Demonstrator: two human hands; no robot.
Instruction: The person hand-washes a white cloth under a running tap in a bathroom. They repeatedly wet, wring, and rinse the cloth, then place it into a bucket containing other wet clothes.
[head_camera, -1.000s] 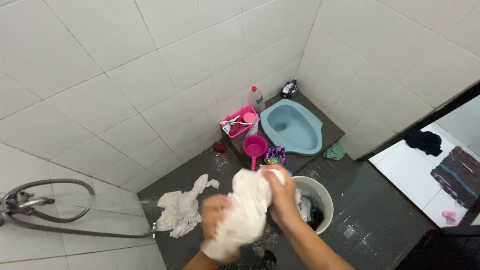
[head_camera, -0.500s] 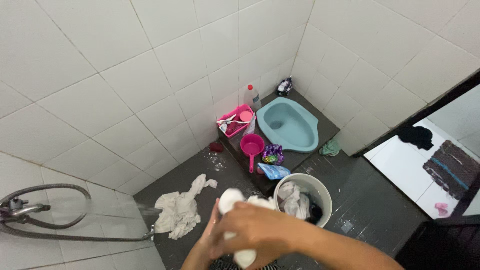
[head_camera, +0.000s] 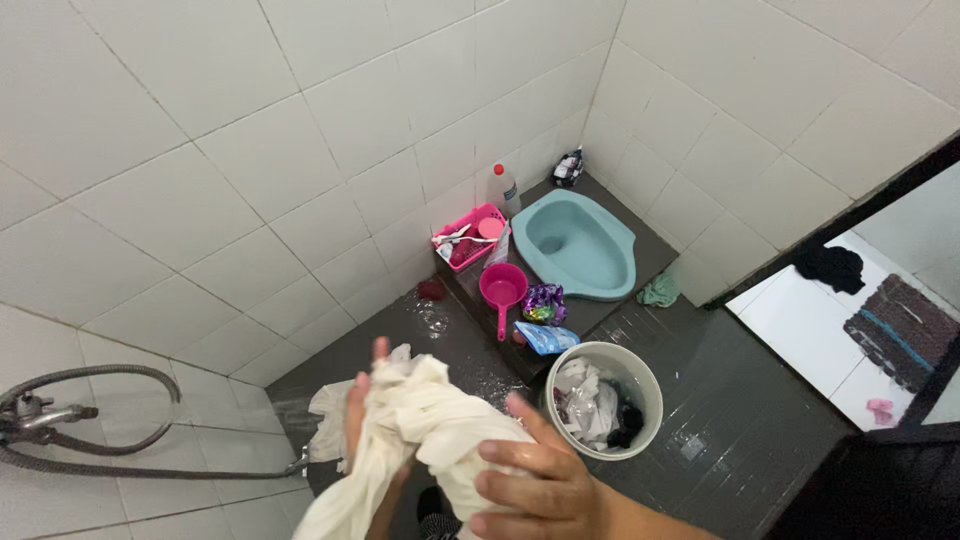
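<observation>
Scrubbing stage: both hands clamp wet white garment (head_camera: 430, 420), left hand (head_camera: 362, 420) fingers partly hidden behind, right hand (head_camera: 535, 485) fingers curled over; grey bucket (head_camera: 605, 400) just right of knuckles; wringing likely needs counter-twist.

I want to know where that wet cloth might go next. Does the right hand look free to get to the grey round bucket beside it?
Probably yes: the right hand grips the white cloth, and nothing stands between it and the open-topped grey round bucket.

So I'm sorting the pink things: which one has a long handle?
The pink dipper on the step; the pink basket by the wall has none.
</observation>
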